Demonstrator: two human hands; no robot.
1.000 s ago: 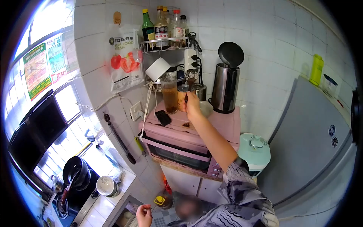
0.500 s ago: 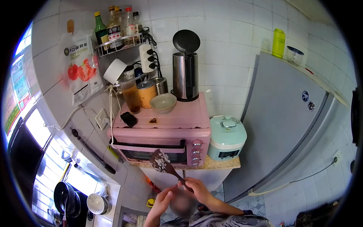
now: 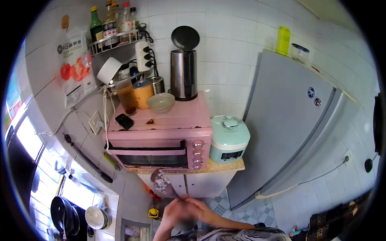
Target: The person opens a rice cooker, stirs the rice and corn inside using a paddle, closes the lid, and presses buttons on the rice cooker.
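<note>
With the hands taken as the clock's centre, the tall grey refrigerator (image 3: 277,132) is seen between 1 and 2 o'clock, far enough off that little trouble is expected from it. At 11 o'clock stands the boxy pink metal oven (image 3: 161,140); its door could be smeared or knocked if the tool below were swung upward carelessly. The rounded mint-green cooker (image 3: 230,138), at 1 o'clock, could be bumped by a wide sweep of the right arm. The tall silver-and-black kettle (image 3: 184,76), at 12 o'clock, has its lid raised, so anything flicked that high might be dropped in.

Toward 11 o'clock on the oven, the tall clear tumbler of brown liquid (image 3: 128,98) could be tipped if the thin white hanging cord (image 3: 106,120) beside it were snagged.

The dark brown, flat-bladed spatula (image 3: 170,190) is held in front of the cabinet, blade toward 11 o'clock. Its handle is clasped by the right hand (image 3: 203,211); the left hand (image 3: 172,211) is brought together with it, but whether the handle is also gripped there cannot be told, that spot being blurred. A loosened grasp could let it be dropped.

Likeliest of all, the sticky-looking white grains (image 3: 162,182) on the blade could be shed onto the floor by tilting or jolting.
</note>
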